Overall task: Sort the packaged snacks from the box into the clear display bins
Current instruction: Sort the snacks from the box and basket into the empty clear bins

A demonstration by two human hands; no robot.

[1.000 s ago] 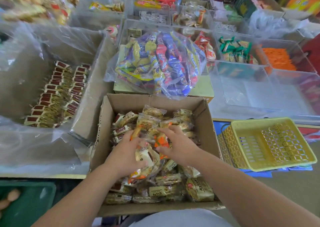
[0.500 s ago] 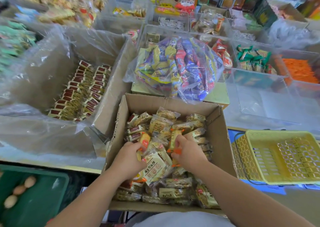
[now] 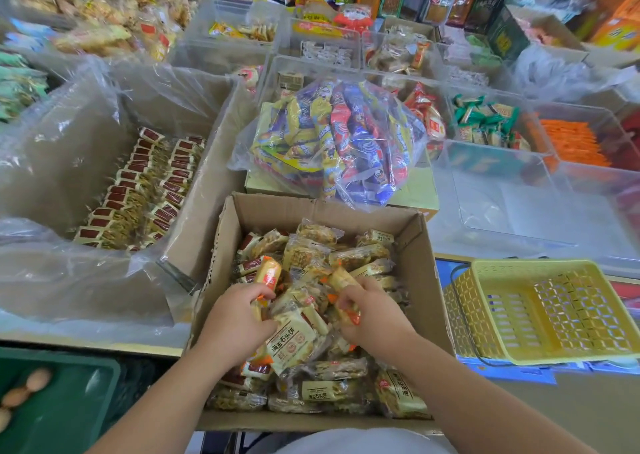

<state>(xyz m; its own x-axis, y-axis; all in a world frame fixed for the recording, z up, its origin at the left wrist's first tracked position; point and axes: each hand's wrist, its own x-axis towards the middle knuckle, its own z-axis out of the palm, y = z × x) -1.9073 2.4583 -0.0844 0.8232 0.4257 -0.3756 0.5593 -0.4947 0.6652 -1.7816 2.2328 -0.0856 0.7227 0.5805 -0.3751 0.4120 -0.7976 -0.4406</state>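
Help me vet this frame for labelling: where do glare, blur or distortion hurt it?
Head view, plastics: glare whitens the plastic liner and the clear bag of snacks. Head view, edges: wide-angle stretch skews the yellow basket; corners go soft. Head view, centre: sharp, the left hand and right hand gripping packets in the cardboard box, print legible.

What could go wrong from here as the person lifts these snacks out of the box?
1. The left hand and right hand both grip bunched packets in glossy wrap; one may slip and drop back into the box or past its rim.
2. The bulging bag sits just behind the box, beside the empty bin; an arm swinging there could brush it.
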